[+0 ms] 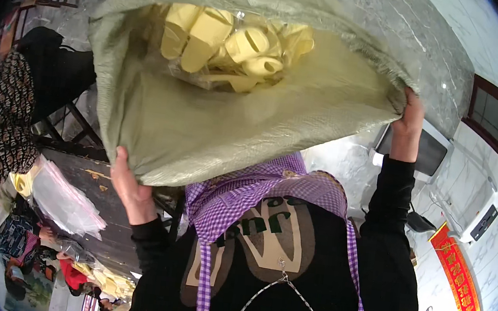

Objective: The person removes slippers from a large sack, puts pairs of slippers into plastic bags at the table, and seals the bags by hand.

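A large olive-green woven sack (246,124) is spread wide in front of me, its mouth facing up toward me. My left hand (132,190) grips the near left part of the rim, thumb over the edge. Farther out, my right hand (410,122) has hold of the rim's right corner. Down inside the sack, pale yellow slippers (209,34) lie in a heap, several of them wrapped in clear plastic. The sack's lower part and whatever lies under the top slippers are hidden.
To the left stands a dark worktable (93,174) with clear plastic bags (69,199) on it. More yellow pieces (109,281) lie farther along, beside other people. A person in patterned clothing (0,127) is close on my left. A white-framed appliance (424,150) stands at right.
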A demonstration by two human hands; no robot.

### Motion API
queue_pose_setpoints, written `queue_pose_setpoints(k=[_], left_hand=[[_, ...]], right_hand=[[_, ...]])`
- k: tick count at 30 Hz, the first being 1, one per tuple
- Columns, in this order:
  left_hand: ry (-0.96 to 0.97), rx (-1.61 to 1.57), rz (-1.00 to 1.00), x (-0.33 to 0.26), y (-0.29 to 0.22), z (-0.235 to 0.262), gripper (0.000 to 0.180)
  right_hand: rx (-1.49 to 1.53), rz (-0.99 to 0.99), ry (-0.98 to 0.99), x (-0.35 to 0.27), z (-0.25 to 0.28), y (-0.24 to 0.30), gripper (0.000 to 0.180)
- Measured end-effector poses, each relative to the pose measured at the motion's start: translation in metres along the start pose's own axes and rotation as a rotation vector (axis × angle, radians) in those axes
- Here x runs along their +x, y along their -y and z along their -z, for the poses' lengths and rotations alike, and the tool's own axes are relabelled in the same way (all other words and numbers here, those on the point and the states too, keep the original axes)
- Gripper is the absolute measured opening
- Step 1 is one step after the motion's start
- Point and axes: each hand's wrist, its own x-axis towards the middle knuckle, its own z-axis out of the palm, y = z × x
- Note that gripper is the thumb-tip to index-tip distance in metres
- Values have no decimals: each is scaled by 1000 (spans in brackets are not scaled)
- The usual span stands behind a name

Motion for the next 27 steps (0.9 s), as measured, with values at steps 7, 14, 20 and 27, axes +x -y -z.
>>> queue_pose_setpoints(k=[7,14,20,27], left_hand=[[-76,4,112,4,49,-9,67],[30,152,228,-23,100,11,63],[55,234,307,-48,116,16,64],[143,357,297,-80,140,8,59]], right_hand=[[-621,19,-126,8,100,-83,36],[-1753,164,-8,-17,19,-77,43],[-960,-84,746,16,-85,-197,45],[-1440,522,574,160,-40,-276,47]])
